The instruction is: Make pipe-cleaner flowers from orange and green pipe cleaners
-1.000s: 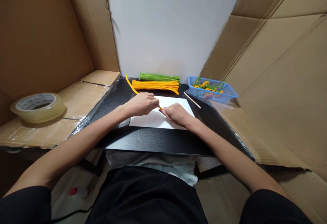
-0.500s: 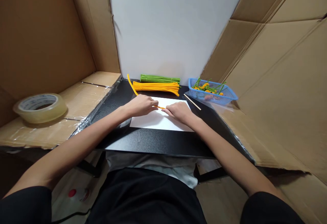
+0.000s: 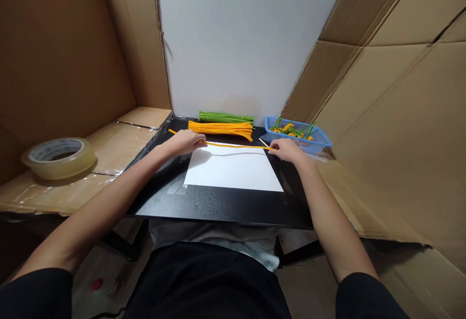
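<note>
An orange pipe cleaner (image 3: 238,146) stretches nearly straight between my two hands, above the far part of a white sheet of paper (image 3: 233,171). My left hand (image 3: 187,142) is closed around it, and its free end sticks out to the left beyond the hand. At the other end, my right hand (image 3: 287,150) pinches the tip between thumb and fingers. Behind the paper lies a bundle of orange pipe cleaners (image 3: 220,128), with a bundle of green pipe cleaners (image 3: 225,117) just beyond it.
A blue basket (image 3: 322,138) with green and orange twisted pieces stands at the back right. A thin pale stick (image 3: 264,142) is partly hidden by my right hand. On cardboard at the left rests a roll of clear tape (image 3: 60,158). Cardboard walls flank the black table (image 3: 218,207).
My hands have moved apart, the left one leftward and the right one rightward. More of the orange pipe cleaner now shows between them, drawn out straight.
</note>
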Motion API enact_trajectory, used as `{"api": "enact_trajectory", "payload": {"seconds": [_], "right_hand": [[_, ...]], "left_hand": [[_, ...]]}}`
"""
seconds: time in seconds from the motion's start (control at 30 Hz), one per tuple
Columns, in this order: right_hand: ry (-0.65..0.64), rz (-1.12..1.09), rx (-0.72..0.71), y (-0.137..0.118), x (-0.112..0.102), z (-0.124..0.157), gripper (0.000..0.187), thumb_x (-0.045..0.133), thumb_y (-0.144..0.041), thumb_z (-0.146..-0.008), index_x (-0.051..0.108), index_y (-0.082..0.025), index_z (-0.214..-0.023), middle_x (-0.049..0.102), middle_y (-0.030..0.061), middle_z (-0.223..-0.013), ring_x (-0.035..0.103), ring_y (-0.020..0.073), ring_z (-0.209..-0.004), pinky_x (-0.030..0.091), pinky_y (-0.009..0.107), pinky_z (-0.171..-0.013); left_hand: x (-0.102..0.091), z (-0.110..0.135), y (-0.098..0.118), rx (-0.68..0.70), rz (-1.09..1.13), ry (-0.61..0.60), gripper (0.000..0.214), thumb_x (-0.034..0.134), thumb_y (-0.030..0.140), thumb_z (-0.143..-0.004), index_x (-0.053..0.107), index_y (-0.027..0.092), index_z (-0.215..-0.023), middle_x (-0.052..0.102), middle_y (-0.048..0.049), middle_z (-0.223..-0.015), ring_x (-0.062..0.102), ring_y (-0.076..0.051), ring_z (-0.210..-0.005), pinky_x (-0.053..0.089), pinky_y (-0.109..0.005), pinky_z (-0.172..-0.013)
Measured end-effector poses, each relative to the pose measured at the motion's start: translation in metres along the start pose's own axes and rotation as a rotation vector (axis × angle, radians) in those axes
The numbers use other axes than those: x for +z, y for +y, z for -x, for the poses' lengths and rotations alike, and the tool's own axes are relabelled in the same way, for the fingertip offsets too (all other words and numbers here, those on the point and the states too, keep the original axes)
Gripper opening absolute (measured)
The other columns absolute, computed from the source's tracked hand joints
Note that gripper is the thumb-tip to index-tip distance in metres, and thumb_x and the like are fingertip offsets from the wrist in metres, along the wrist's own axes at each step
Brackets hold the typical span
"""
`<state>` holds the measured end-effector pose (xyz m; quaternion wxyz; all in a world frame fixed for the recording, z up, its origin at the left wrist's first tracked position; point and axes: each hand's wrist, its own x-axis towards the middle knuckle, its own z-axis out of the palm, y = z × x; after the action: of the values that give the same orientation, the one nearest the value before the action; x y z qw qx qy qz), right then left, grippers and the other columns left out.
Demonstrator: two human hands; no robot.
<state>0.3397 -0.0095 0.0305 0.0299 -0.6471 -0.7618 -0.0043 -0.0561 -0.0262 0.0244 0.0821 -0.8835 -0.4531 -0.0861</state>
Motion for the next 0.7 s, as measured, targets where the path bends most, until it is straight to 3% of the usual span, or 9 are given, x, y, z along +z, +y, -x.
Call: {"api": "enact_trajectory", "payload": {"seconds": [0.1,0.3,0.4,0.57,0.7], "right_hand": [[0.005,0.026,0.132,0.01,0.013,-0.009,0.028,0.07,-0.034,-0.087,0.073,-0.017,-0.11,0.076,0.0116,-0.106,0.067,0.0227,-0.092,0.04,0.028,-0.07],[-0.053,0.022,0.193,0.015,0.023,-0.016,0.018,0.066,-0.025,-0.085,0.076,-0.012,-0.093,0.076,0.0178,-0.096,0.069,0.0259,-0.087,0.04,0.03,-0.066],[-0.041,0.001,0.198,0.019,0.02,-0.016,0.016,0.065,-0.025,-0.085,0.075,-0.013,-0.087,0.076,0.0169,-0.093,0.068,0.0261,-0.085,0.04,0.03,-0.064],[0.035,-0.054,0.196,0.03,0.011,-0.01,0.018,0.059,-0.018,-0.089,0.071,-0.014,-0.101,0.075,0.016,-0.102,0.067,0.024,-0.09,0.04,0.029,-0.068],[0.036,-0.136,0.157,0.032,0.006,-0.006,0.025,0.048,-0.014,-0.095,0.068,-0.012,-0.11,0.074,0.0108,-0.089,0.065,0.0181,-0.076,0.042,0.026,-0.066]], "left_hand": [[0.002,0.001,-0.016,-0.045,-0.002,-0.046,0.032,0.048,0.04,-0.099,0.073,0.022,-0.101,0.076,-0.0084,-0.092,0.068,-0.021,-0.08,0.034,-0.026,-0.06],[0.002,0.008,-0.05,-0.151,0.04,-0.091,0.036,0.046,0.045,-0.098,0.074,0.024,-0.102,0.075,-0.0081,-0.089,0.064,-0.021,-0.076,0.033,-0.027,-0.062],[-0.001,0.012,-0.066,-0.196,0.04,-0.119,0.033,0.048,0.043,-0.096,0.075,0.024,-0.1,0.075,-0.0073,-0.088,0.063,-0.021,-0.075,0.034,-0.026,-0.064],[-0.002,0.019,-0.091,-0.247,-0.01,-0.131,0.025,0.057,0.035,-0.09,0.078,0.024,-0.097,0.076,-0.0101,-0.097,0.065,-0.026,-0.088,0.039,-0.028,-0.074],[0.002,0.024,-0.104,-0.317,-0.02,-0.132,0.03,0.055,0.033,-0.091,0.078,0.019,-0.103,0.075,-0.0144,-0.101,0.065,-0.029,-0.092,0.041,-0.032,-0.075]]}}
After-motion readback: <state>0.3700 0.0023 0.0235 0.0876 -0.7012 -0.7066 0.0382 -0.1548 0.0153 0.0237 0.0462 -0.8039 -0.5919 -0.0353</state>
